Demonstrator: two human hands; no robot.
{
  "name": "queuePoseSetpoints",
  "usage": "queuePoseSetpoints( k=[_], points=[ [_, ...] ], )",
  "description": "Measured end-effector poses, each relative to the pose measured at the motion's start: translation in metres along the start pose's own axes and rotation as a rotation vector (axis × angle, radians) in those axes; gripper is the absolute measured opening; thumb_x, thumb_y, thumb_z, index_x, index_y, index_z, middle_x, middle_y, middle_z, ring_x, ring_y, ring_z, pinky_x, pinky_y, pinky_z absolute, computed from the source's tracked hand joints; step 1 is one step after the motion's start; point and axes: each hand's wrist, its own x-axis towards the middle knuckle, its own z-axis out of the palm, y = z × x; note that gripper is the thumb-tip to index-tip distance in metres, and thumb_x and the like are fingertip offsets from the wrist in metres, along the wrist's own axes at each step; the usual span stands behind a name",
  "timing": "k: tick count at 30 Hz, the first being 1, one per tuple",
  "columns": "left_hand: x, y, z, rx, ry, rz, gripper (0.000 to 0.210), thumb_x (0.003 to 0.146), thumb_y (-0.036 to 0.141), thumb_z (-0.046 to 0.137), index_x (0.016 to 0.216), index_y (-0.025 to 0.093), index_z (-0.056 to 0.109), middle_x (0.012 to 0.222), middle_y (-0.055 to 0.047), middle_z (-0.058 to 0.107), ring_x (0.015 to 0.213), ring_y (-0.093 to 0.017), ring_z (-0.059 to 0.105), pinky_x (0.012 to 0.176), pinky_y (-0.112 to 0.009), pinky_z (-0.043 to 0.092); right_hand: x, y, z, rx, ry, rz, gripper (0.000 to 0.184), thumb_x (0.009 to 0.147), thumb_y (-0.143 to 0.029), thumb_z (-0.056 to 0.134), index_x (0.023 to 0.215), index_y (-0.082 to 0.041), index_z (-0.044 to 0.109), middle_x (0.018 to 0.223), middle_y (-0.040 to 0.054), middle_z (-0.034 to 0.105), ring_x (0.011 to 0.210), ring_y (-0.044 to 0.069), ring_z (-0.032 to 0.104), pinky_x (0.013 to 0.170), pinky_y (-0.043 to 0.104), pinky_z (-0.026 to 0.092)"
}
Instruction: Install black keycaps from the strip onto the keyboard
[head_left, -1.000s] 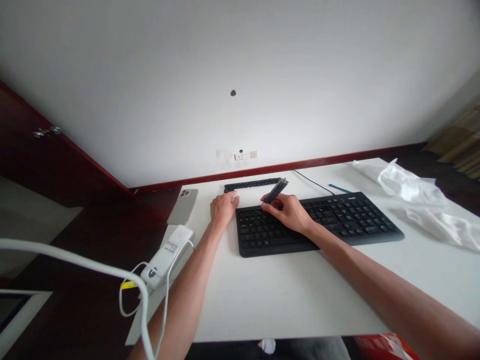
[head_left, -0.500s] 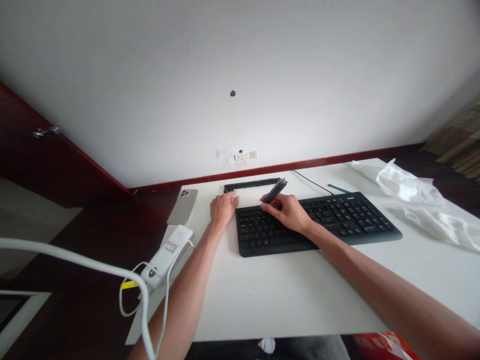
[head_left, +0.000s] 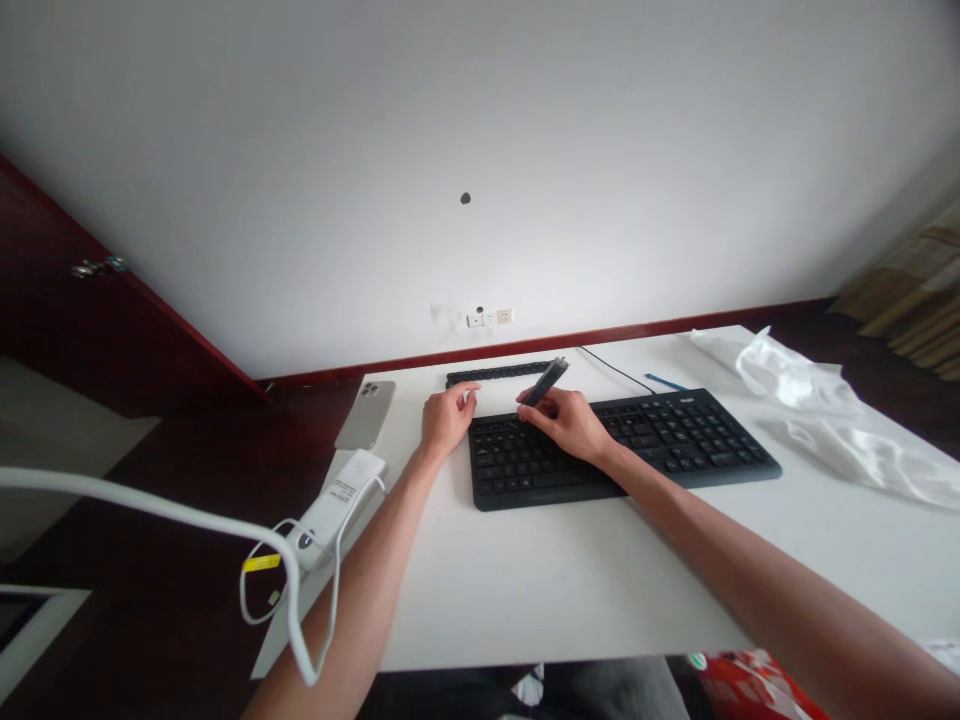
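A black keyboard [head_left: 675, 436] lies on the white table [head_left: 510, 600]. My right hand [head_left: 566, 425] is closed round a dark grey stick-like tool [head_left: 545, 383], tilted up to the right with a lighter upper end; its exact kind is unclear. That hand is over the keyboard's left half and hides some keys. Beside the keyboard's upper left corner, my left hand [head_left: 446, 415] has its thumb and forefinger apart, with nothing visible between them. Just beyond both hands runs a black strip of small raised blocks [head_left: 499, 372].
At the left table edge are a phone [head_left: 366, 415] and a white power strip [head_left: 341, 510] with a looping white cable [head_left: 187, 515]. A blue stick [head_left: 666, 382] lies behind the keyboard. Crumpled clear plastic [head_left: 802, 375] covers the right side. A wall stands behind.
The view has shifted slightly. My left forefinger has straightened away from the thumb, and the small pale spot seen at its fingertips no longer shows. My right hand keeps its hold.
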Motion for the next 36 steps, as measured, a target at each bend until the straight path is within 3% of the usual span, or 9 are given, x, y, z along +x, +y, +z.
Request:
queuePoseSetpoints(
  k=[10, 15, 18, 25, 30, 36],
  points=[
    [-0.015, 0.020, -0.007, -0.005, -0.043, 0.056, 0.028, 0.099, 0.027, 0.053, 0.109, 0.025, 0.079, 0.069, 0.000, 0.069, 0.065, -0.015, 0.061, 0.073, -0.026, 0.045, 0.000, -0.002, 0.000, 0.035, 0.002, -0.008, 0.038, 0.091, -0.050, 0.066, 0.106, -0.016, 0.075, 0.077, 0.0062, 0.076, 0.073, 0.023, 0.071, 0.070, 0.033, 0.057],
    [-0.049, 0.039, -0.011, -0.152, -0.100, 0.131, 0.028, 0.101, 0.029, 0.050, 0.104, 0.025, 0.077, 0.101, -0.005, 0.075, 0.087, -0.016, 0.067, 0.084, -0.026, 0.050, 0.000, 0.000, 0.000, 0.038, -0.009, -0.012, 0.038, 0.091, -0.051, 0.066, 0.106, -0.017, 0.075, 0.076, 0.0062, 0.076, 0.074, 0.024, 0.071, 0.069, 0.034, 0.057],
    [-0.059, 0.046, -0.013, -0.175, -0.076, 0.133, 0.028, 0.102, 0.029, 0.049, 0.101, 0.024, 0.077, 0.097, -0.005, 0.071, 0.089, -0.017, 0.066, 0.086, -0.027, 0.050, 0.000, 0.000, 0.000, 0.041, 0.001, -0.007, 0.037, 0.091, -0.050, 0.067, 0.106, -0.017, 0.075, 0.077, 0.0060, 0.076, 0.074, 0.023, 0.071, 0.069, 0.033, 0.057],
    [-0.052, 0.039, -0.016, -0.199, -0.125, 0.109, 0.040, 0.104, 0.028, 0.043, 0.090, 0.022, 0.080, 0.078, -0.001, 0.058, 0.066, -0.012, 0.057, 0.068, -0.025, 0.043, 0.000, -0.002, 0.000, 0.116, 0.003, 0.024, 0.037, 0.092, -0.048, 0.068, 0.113, -0.017, 0.071, 0.085, 0.0068, 0.079, 0.076, 0.023, 0.073, 0.072, 0.033, 0.057],
    [-0.052, 0.040, -0.018, -0.166, -0.191, 0.079, 0.040, 0.103, 0.030, 0.045, 0.088, 0.023, 0.081, 0.077, -0.001, 0.061, 0.069, -0.013, 0.059, 0.069, -0.025, 0.044, 0.000, -0.002, 0.000, 0.111, -0.054, 0.028, 0.035, 0.092, -0.050, 0.069, 0.105, -0.017, 0.072, 0.084, 0.0078, 0.080, 0.077, 0.024, 0.075, 0.073, 0.033, 0.058],
    [-0.054, 0.045, -0.016, -0.191, -0.174, 0.090, 0.037, 0.102, 0.029, 0.047, 0.086, 0.022, 0.080, 0.077, -0.001, 0.069, 0.068, -0.013, 0.060, 0.071, -0.024, 0.044, -0.001, -0.004, 0.000, 0.140, -0.081, 0.029, 0.035, 0.091, -0.048, 0.070, 0.104, -0.016, 0.072, 0.084, 0.0084, 0.080, 0.079, 0.025, 0.077, 0.075, 0.033, 0.059]
  ],
)
